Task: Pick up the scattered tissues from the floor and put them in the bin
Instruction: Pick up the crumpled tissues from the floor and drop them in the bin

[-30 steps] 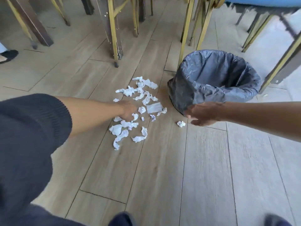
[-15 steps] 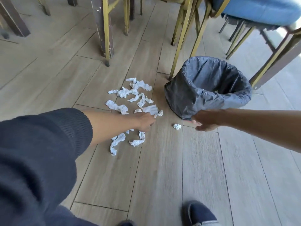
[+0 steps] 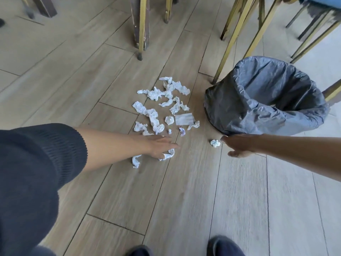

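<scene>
Since half a second ago our left hand (image 3: 160,146) has drawn back from the flat tissue sheet (image 3: 184,119) beside the bin (image 3: 265,100) to the near edge of the scattered tissues (image 3: 162,106), and our view has swung so the bin sits further right

Taking the bin as our landmark: far to its left our dark sleeve (image 3: 36,163) fills the frame's edge. Our left hand is left of the bin and nearer us, fingers stretched fairly wide and flat, fingertips resting on a twisted tissue (image 3: 168,156); another twisted scrap (image 3: 136,161) lies further left. The main scatter lies on the wooden floor (image 3: 184,200) just left of the bin. A small crumpled ball (image 3: 215,143) sits at the bin's near left foot. Our right hand (image 3: 239,145) is against the bin's near base, fingers loosely extended toward that ball, holding nothing. Beyond the bin stand gold chair legs (image 3: 230,39). Our shoes (image 3: 223,246) are nearest us
</scene>
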